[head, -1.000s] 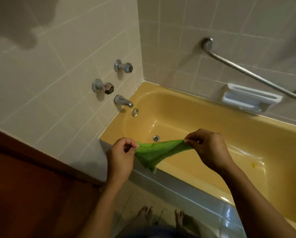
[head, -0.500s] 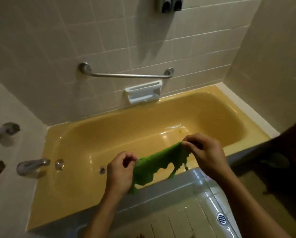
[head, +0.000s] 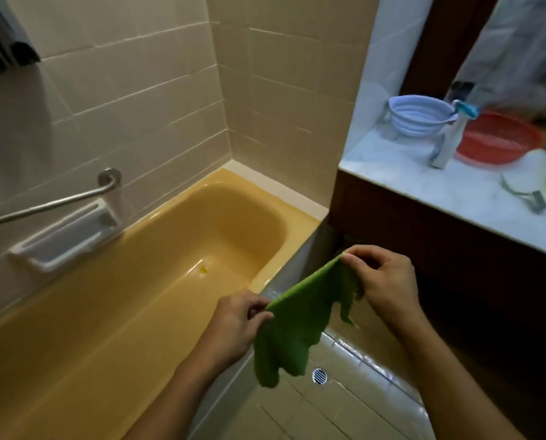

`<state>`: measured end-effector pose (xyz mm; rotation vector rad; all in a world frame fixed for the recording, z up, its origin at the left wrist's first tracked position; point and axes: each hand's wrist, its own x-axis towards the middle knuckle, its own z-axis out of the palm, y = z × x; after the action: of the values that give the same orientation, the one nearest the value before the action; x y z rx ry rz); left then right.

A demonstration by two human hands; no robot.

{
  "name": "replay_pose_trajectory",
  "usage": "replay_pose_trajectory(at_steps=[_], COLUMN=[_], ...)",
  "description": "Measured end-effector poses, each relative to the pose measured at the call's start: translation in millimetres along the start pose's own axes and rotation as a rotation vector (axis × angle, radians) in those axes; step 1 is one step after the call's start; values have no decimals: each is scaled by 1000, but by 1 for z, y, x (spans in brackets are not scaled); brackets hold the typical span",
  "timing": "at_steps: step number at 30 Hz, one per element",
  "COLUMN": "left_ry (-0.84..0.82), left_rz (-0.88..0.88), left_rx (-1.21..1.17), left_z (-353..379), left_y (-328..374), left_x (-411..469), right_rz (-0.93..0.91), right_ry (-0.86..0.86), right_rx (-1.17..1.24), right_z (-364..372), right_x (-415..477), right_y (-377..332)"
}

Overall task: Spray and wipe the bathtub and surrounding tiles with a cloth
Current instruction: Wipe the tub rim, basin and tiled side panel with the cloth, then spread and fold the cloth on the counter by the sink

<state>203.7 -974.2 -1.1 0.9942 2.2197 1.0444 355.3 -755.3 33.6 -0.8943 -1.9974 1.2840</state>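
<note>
Beside the yellow bathtub (head: pixel 113 300), left hand (head: pixel 233 325) and right hand (head: pixel 382 281) each pinch, seemingly by corners, the green cloth (head: pixel 297 322).

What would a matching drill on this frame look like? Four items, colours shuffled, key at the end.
Items:
1. cloth
2. bathtub
3. soap dish
4. basin

Colours:
A. white
B. red
C. green
D. yellow

Pairs: 1-C, 2-D, 3-A, 4-B
</note>
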Motion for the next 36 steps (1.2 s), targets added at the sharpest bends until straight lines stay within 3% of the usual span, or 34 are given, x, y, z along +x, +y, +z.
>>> replay_pose_trajectory(at_steps=[6,12,19,24,27,31,36], left_ry=[148,60,-41,-95,-95,-155,-180], left_rz=[240,307,420,582,680,662,595], left_rx=[101,20,-72,-26,12,100,168], left_z=[57,90,108,130,150,188,243], left_y=[53,75,126,204,261,315,317], left_x=[86,177,323,428,488,564,633], right_rz=[-5,-8,175,243,270,314,412], right_ry=[184,313,417,539,620,677,669], right_rx=[-130,-203,-251,-180,-13,58,117], right_z=[-96,-133,-175,-220,-252,-291,-315], right_x=[35,97,181,232,269,334,403], right_y=[42,63,89,98,112,145,191])
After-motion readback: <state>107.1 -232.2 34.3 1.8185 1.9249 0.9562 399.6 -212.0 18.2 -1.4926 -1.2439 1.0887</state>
